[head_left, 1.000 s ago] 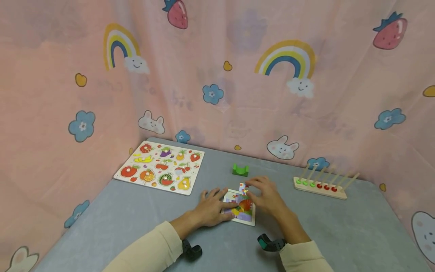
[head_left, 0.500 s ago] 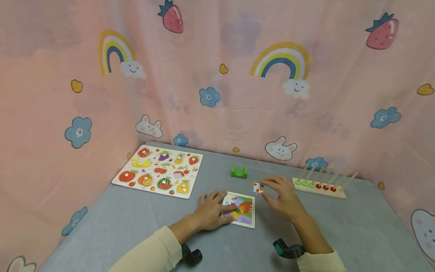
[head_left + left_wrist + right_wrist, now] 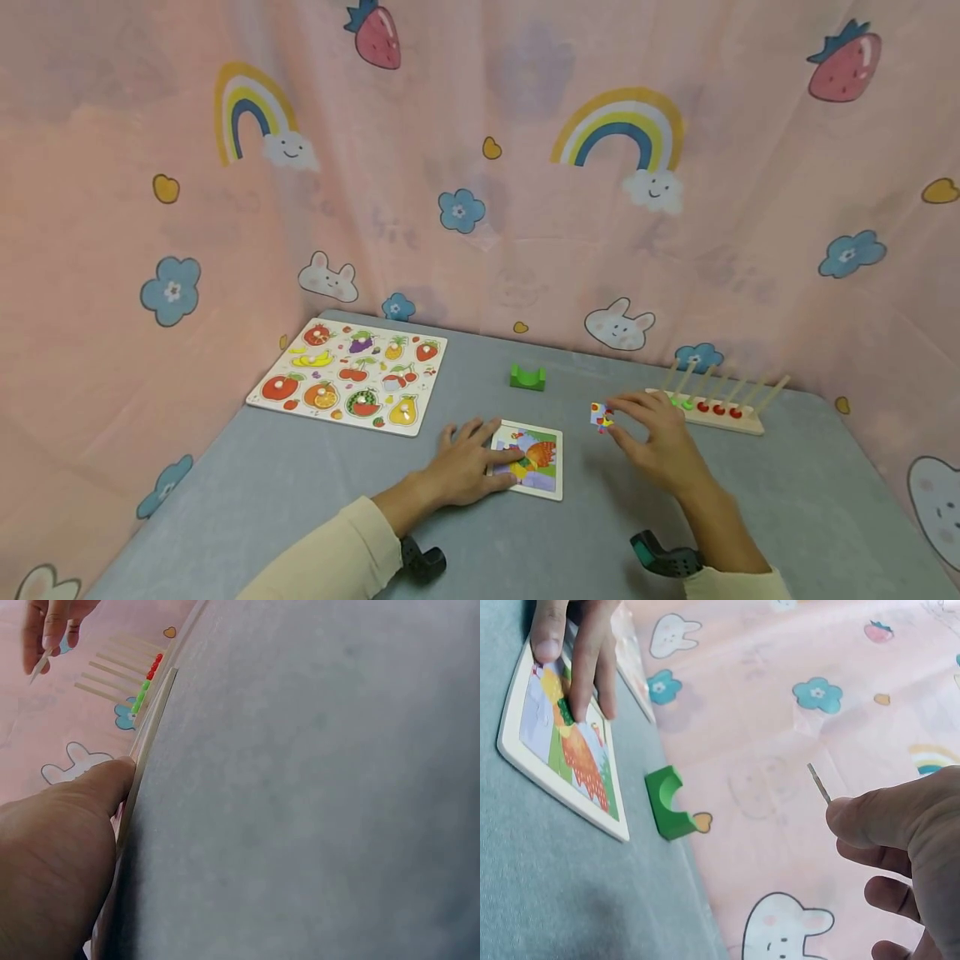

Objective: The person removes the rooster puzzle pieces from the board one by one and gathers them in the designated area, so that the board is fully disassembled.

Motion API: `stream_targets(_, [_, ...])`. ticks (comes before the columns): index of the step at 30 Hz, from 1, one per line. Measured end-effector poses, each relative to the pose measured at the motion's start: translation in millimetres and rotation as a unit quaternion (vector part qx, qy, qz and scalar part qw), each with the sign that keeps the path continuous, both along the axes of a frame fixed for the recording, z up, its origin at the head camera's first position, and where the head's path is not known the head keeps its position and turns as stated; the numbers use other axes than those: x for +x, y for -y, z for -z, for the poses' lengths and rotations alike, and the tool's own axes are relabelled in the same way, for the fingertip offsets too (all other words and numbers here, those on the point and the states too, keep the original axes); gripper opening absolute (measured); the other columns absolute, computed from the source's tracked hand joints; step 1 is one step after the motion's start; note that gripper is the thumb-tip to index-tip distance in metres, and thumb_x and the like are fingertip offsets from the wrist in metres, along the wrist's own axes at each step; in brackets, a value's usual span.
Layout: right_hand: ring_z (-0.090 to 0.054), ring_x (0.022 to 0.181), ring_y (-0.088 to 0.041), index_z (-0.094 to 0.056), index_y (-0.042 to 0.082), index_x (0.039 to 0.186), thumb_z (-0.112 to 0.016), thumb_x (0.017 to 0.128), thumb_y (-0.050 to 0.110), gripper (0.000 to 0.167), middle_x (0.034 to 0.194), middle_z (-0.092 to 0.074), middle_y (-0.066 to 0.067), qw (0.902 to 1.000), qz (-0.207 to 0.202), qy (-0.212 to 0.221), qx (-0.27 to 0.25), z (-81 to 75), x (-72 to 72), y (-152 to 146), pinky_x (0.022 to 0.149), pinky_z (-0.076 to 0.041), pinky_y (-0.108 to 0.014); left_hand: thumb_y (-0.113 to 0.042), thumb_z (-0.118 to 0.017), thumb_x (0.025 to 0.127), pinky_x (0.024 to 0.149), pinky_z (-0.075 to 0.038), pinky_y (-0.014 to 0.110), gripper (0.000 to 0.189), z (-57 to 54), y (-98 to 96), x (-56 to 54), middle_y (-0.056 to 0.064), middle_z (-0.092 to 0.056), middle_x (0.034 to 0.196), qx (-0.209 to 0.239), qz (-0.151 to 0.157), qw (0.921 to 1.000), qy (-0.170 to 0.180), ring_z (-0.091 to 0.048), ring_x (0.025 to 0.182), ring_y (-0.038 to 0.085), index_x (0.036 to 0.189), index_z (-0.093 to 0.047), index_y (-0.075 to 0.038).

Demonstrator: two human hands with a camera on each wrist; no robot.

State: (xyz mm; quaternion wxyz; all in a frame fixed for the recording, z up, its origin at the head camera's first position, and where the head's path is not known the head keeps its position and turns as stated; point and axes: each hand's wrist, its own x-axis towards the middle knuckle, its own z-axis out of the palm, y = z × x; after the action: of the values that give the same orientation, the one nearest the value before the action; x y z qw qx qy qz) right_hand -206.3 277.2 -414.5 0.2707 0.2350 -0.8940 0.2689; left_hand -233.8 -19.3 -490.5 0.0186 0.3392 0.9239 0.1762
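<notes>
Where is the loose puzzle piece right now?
In the head view, the loose piece is pinched in the right hand, off the table, right of the framed puzzle and left of the peg rack.

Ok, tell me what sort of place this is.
Probably a children's play corner, judging by the pink backdrop printed with rainbows and rabbits, the fruit board on the grey table, and the picture puzzle under the left hand.

Puzzle (image 3: 542, 457): no legible text
Piece (image 3: 597, 415): no legible label
Fruit board (image 3: 342, 392): no readable letters
Bead rack (image 3: 723, 421): no legible numbers
Curtain (image 3: 375, 167): no readable words
</notes>
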Motion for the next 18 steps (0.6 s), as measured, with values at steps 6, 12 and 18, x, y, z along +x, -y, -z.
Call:
stream_targets(6, [-0.051, 0.099, -0.031, -0.071, 0.0, 0.107, -0.08, 0.07, -0.006, 0.038, 0.105, -0.065, -0.013, 1.0, 0.002, -0.006, -0.004, 5.5, 0.7, -10.2, 0.081, -0.038, -0.054, -0.055, -0.053, 0.093, 0.1, -0.016, 0.065, 0.044, -0.7, -0.7, 0.8, 0.007, -0.029, 0.154, 0.0, 0.0, 1.0, 0.002, -0.025, 0.138, 0.034, 0.135, -0.055, -0.043])
stream_targets(12, [-0.051, 0.098, -0.03, -0.07, -0.002, 0.107, -0.078, 0.072, -0.005, 0.036, 0.106, -0.065, -0.015, 0.9999, 0.01, 0.001, -0.006, 14.5, 1.4, -20.2, 0.078, -0.039, -0.051, -0.054, -0.053, 0.093, 0.1, -0.016, 0.065, 0.044, -1.0, -1.0, 1.3, 0.008, -0.029, 0.154, -0.001, 0.001, 1.0, 0.006, -0.024, 0.138, 0.035, 0.136, -0.055, -0.043])
stream_targets(18, [-0.052, 0.099, -0.032, -0.07, -0.003, 0.107, -0.078, 0.072, -0.006, 0.036, 0.107, -0.065, -0.015, 0.9997, 0.017, 0.017, -0.01, 27.4, 0.4, -26.3, 0.078, -0.041, -0.053, -0.055, -0.053, 0.094, 0.101, -0.015, 0.064, 0.044, -1.2, -0.7, -0.5, 0.007, -0.027, 0.155, -0.005, -0.004, 0.9999, 0.009, -0.024, 0.139, 0.034, 0.136, -0.054, -0.044])
